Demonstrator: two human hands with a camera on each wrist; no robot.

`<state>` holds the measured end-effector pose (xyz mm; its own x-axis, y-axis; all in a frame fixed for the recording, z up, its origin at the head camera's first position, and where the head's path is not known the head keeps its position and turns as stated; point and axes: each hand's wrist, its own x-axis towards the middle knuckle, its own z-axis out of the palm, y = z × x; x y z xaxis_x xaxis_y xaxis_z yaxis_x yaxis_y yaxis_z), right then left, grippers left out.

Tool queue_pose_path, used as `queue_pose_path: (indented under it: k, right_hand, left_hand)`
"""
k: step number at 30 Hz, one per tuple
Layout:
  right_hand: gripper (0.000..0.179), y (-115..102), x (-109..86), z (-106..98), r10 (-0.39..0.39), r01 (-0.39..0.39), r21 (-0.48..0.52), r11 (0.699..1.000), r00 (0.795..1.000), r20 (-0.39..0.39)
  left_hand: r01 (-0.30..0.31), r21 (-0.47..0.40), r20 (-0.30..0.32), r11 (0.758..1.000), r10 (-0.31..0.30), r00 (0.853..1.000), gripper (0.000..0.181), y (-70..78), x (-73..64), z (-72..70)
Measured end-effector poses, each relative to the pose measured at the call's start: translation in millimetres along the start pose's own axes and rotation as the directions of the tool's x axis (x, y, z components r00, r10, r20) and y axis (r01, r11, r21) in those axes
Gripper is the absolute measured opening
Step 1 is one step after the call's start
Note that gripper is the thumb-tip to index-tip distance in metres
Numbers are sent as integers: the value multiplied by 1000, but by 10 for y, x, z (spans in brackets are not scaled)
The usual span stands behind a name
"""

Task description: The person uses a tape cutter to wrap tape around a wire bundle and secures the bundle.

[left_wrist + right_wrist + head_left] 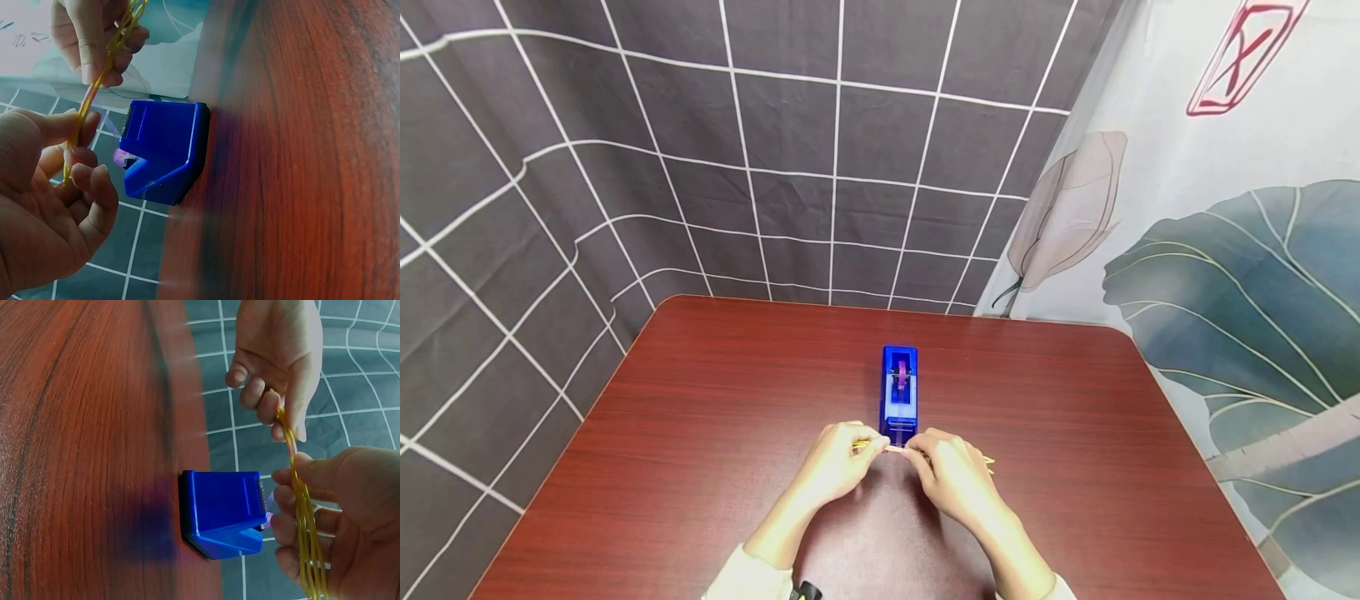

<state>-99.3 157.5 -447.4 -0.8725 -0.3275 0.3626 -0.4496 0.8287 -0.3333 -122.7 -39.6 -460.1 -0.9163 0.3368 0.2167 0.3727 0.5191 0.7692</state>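
A bundle of thin yellow strands (304, 515) runs between both hands, just in front of a blue tape dispenser (901, 412). My left hand (837, 464) pinches one end between thumb and fingertips. Farther along, my right hand (956, 477) grips the same bundle, with loose looped ends trailing past its palm in the right wrist view. A pinkish band (91, 95) shows on the strands between the two hands. From the dispenser's toothed cutter, a pale purple strip of tape (110, 125) reaches toward the bundle. The dispenser holds a purple roll (902, 375).
Everything is over a reddish-brown wooden table (737, 375). Behind it hangs a dark grey curtain (790, 125) with a white grid, and at the right a white curtain (1180, 167) with leaf prints.
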Motion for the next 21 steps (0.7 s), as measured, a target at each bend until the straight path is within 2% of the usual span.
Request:
queue_pose_path:
  k: [10, 21]
  right_hand:
    - [10, 13, 10, 8, -7, 7, -16, 1000, 1000, -26]
    - [12, 22, 13, 34, -12, 11, -16, 1000, 998, -55]
  left_hand:
    - [-15, 9, -32, 1000, 15, 999, 11, -1, -1, 11]
    - [18, -1, -24, 1000, -18, 1000, 8, -12, -5, 18]
